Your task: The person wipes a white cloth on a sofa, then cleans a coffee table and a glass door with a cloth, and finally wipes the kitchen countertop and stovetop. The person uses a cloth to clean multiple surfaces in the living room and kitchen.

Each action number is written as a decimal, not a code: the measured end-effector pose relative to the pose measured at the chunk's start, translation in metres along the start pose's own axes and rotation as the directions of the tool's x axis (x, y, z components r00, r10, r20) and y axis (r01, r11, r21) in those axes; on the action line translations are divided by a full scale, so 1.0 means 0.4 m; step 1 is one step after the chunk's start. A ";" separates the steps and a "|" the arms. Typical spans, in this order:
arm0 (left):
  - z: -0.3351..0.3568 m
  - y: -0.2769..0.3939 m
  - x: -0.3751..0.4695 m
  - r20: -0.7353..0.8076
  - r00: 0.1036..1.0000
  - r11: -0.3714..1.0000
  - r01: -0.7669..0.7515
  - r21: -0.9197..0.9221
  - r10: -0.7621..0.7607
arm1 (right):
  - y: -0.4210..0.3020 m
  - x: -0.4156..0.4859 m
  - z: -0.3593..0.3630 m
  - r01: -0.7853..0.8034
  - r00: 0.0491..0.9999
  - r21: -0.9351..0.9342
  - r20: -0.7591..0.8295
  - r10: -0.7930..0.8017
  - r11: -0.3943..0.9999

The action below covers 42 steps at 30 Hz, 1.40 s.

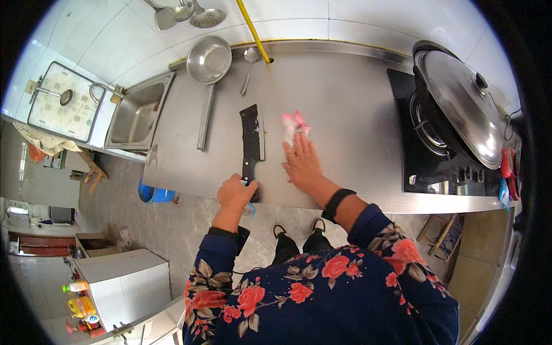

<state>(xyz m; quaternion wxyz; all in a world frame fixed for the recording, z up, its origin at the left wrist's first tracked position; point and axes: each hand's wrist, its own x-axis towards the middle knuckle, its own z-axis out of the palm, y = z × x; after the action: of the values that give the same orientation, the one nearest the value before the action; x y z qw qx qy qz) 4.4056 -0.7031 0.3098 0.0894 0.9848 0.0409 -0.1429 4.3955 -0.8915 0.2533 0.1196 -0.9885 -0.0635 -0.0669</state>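
Note:
My right hand [304, 162] lies flat on the steel countertop [345, 120], its fingertips pressing on a crumpled pink and white cloth [296, 122]. At the counter's front edge, my left hand [236, 189] is closed around a small light blue thing [249, 209], mostly hidden by the fingers. Those fingers also rest against the black handle of a cleaver [251, 133]. The cleaver lies with its dark blade pointing to the back wall. Whether the left hand grips the handle itself is hard to see. A bit of green sits beside the blade's edge.
Left of the cleaver lies a steel ladle [209, 60], with a metal spoon [249, 71] near the yellow hose [254, 30]. A sink [140, 114] is at the left. On the right, a lidded wok [461, 103] stands on the black gas hob [435, 174]. A blue bucket [157, 192] is below.

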 end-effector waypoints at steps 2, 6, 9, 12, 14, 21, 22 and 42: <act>-0.003 -0.014 0.010 -0.018 1.000 1.000 0.016 0.008 -0.016 | -0.028 0.015 0.011 0.108 0.994 0.002 -0.002 -0.108 0.994; -0.011 -0.033 0.023 -0.022 0.998 0.998 0.055 0.018 -0.055 | -0.054 -0.046 0.018 0.390 0.921 0.139 -0.077 -0.383 0.910; -0.018 -0.046 0.026 -0.008 0.999 0.999 0.049 -0.016 -0.049 | -0.011 -0.105 0.001 0.386 0.921 0.088 0.016 -0.388 0.918; -0.020 -0.061 0.030 0.011 0.999 0.997 0.032 -0.065 -0.031 | 0.105 -0.116 -0.034 -0.032 0.985 0.089 0.172 0.016 0.996; -0.021 -0.074 0.030 0.011 1.000 0.996 0.028 -0.088 -0.027 | 0.210 -0.092 -0.067 -0.174 0.970 -0.018 0.170 0.174 0.985; -0.034 -0.110 0.053 -0.005 1.000 1.000 0.005 -0.016 -0.005 | 0.318 0.077 -0.035 0.189 0.979 0.017 0.076 -0.190 0.982; -0.036 -0.113 0.060 -0.018 1.000 1.000 -0.002 0.000 0.002 | 0.298 0.120 -0.010 0.163 0.984 0.043 0.062 -0.166 0.986; -0.064 -0.204 0.119 -0.076 0.991 0.993 -0.115 -0.035 0.112 | 0.104 -0.191 -0.083 0.080 0.992 -0.030 0.100 -0.077 0.996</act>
<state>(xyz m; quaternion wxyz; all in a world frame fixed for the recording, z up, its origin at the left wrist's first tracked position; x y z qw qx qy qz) 4.4494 -0.6155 0.3067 0.1151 0.9882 -0.0092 -0.1003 4.3223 -0.9479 0.2647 0.0966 -0.9893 -0.1069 -0.0237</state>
